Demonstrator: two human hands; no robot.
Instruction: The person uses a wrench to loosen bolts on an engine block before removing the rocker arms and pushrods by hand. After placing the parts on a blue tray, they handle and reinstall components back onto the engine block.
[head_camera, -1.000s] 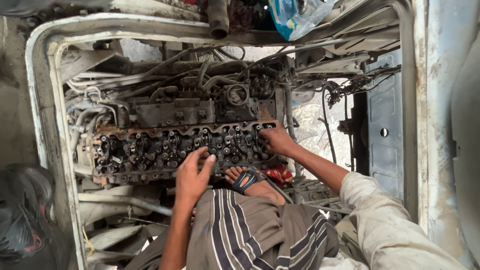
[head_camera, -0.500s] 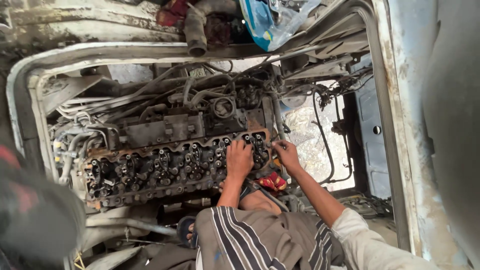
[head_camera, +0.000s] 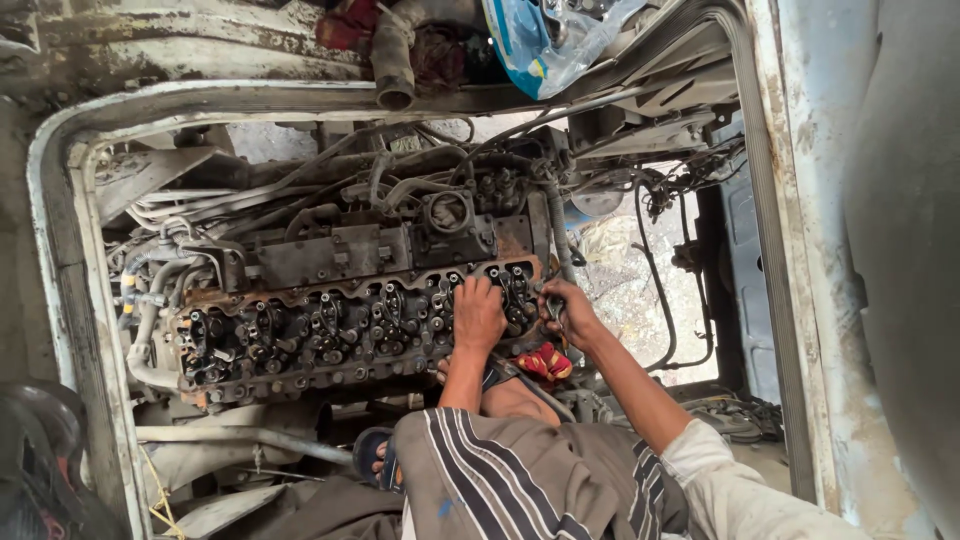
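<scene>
Centre of the head view: the greasy, uncovered metal engine cylinder head (head_camera: 340, 325) lies across the bay. The left hand (head_camera: 478, 312) rests on its right end, fingers spread and pressing down. Just right, the right hand (head_camera: 566, 312) is clenched around a small metal tool (head_camera: 549, 303). A red rag (head_camera: 546, 362) lies below.

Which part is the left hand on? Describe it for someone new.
In the open engine bay, a long oily cylinder head runs across the middle. The left hand rests near its right end, beside the right hand, on the exposed dark rocker row, not the flat cover behind.
</scene>
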